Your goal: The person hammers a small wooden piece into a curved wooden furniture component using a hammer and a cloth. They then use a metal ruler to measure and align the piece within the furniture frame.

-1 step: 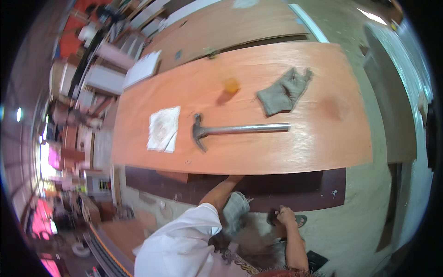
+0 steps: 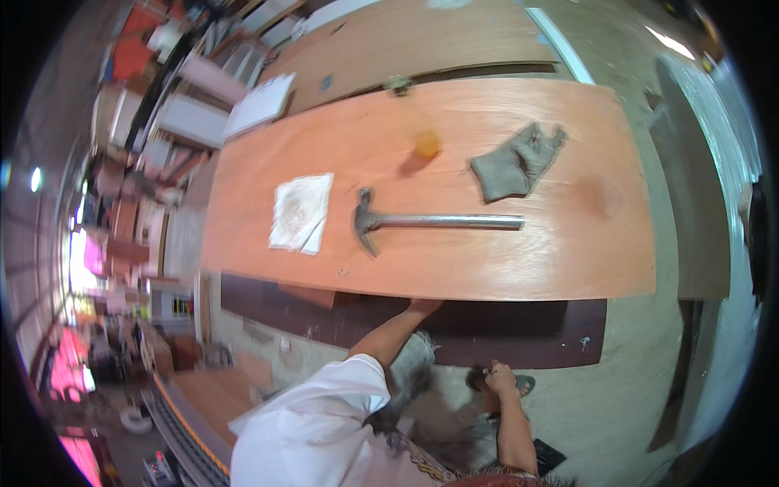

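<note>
Nearest, the right hand (image 2: 501,378) hangs low over the concrete floor (image 2: 617,398), fingers curled (whether they hold anything I cannot tell). The left hand (image 2: 423,307) reaches up to the near edge of the orange worktop (image 2: 568,260), fingers hidden beneath it. Farther on lie a hammer (image 2: 430,221), a cloth (image 2: 300,213) and a grey glove (image 2: 516,163), with cluttered shelves at left.

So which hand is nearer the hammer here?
The left. The left hand reaches up under the near edge of the orange board, just below the hammer. The right hand is lower, down by the floor, farther away.
</note>
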`<state>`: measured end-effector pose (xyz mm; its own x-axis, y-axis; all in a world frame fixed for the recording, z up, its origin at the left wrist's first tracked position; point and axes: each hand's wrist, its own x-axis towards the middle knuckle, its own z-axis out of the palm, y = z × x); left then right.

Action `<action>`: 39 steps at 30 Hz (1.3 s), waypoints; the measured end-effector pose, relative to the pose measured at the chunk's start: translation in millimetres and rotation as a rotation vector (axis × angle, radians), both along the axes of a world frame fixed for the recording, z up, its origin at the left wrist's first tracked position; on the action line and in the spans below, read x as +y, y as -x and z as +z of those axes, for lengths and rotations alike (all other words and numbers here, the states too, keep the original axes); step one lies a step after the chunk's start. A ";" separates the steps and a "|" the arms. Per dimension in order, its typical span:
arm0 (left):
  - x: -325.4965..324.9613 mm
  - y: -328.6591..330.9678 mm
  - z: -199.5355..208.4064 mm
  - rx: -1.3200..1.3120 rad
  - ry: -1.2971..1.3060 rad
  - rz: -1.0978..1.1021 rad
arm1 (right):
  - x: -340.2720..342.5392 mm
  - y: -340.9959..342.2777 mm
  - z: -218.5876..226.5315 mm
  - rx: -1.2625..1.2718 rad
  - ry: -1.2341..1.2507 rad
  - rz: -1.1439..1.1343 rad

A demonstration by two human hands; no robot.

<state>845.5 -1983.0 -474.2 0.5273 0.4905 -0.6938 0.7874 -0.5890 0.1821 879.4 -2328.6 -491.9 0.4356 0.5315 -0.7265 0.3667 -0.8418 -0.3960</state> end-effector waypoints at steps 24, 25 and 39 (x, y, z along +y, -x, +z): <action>180.0 157.0 373.4 -1.147 0.071 1.023 | 82.9 104.1 429.8 -0.174 -0.461 0.166; 159.0 153.3 336.7 -1.337 0.017 1.087 | 135.9 113.6 470.1 -0.174 -0.655 0.262; 11.6 252.9 544.0 -1.784 0.469 1.272 | 396.8 42.5 534.9 1.163 -0.437 0.152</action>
<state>592.6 -1971.4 69.8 0.1907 0.9710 -0.1442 -0.4788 0.2202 0.8498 837.0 -1931.7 43.1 -0.4322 0.8133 -0.3896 -0.3055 -0.5385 -0.7853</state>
